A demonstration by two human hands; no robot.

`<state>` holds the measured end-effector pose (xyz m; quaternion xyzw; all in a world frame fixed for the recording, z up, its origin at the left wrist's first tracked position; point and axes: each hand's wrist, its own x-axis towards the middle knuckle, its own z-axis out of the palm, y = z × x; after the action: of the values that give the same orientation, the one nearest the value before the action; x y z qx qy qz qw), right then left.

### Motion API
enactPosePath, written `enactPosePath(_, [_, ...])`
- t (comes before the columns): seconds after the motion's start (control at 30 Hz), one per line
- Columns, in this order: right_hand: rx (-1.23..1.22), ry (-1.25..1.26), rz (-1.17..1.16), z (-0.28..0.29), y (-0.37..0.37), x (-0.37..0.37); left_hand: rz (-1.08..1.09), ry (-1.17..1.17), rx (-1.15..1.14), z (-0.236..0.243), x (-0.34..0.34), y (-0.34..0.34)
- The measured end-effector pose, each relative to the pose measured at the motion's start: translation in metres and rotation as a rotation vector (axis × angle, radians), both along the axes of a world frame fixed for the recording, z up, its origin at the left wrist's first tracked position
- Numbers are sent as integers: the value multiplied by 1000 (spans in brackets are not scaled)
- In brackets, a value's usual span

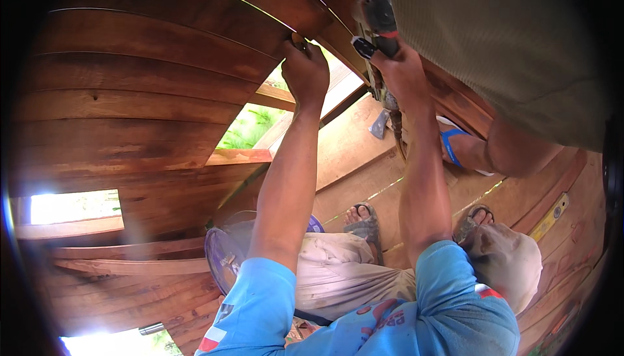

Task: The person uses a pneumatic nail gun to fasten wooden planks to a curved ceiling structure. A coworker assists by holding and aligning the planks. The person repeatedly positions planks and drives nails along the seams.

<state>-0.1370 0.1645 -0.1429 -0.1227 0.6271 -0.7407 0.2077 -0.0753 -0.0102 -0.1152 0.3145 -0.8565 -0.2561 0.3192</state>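
Note:
My right hand (404, 76) is wrapped round the grip of a pneumatic nail gun (380, 21), dark with a red band, raised near the plank wall. From its grip a fitting and a brownish hose (398, 138) hang down. My left hand (305, 73) is closed at the end of the wooden wall planks (214, 38), by the upper corner of a window opening (250, 125). Its fingers curl away from view, and what they pinch, if anything, I cannot make out.
Another person's bent leg (520, 148), with a blue sandal strap (450, 145), is close on the right, below grey-green cloth (500, 50). A purple bucket (218, 258) stands by my left arm. A yellow spirit level (550, 218) lies on the plank floor (351, 197).

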Motion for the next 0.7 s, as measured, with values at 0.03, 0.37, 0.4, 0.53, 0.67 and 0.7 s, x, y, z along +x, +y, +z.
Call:
enactPosePath(0.03, [-14,84,20,1,-8,-4,18,-32,-10,1,0,0])
enactPosePath(0.37, [-110,-58,198,26,-22,-6,-31,-216,-369,31,-9,-5])
enactPosePath(0.4, [-127,-46,181,27,-23,-6,-51,-224,-170,40,-13,-7])
enactPosePath(0.53, [-182,-42,130,26,-24,-3,-73,-253,392,77,-22,-16])
enactPosePath(0.67, [-234,-96,146,20,-24,-3,-114,-343,353,90,-21,-13])
enactPosePath(0.7, [-258,-124,136,18,-24,-2,-111,-321,360,90,-20,-10])
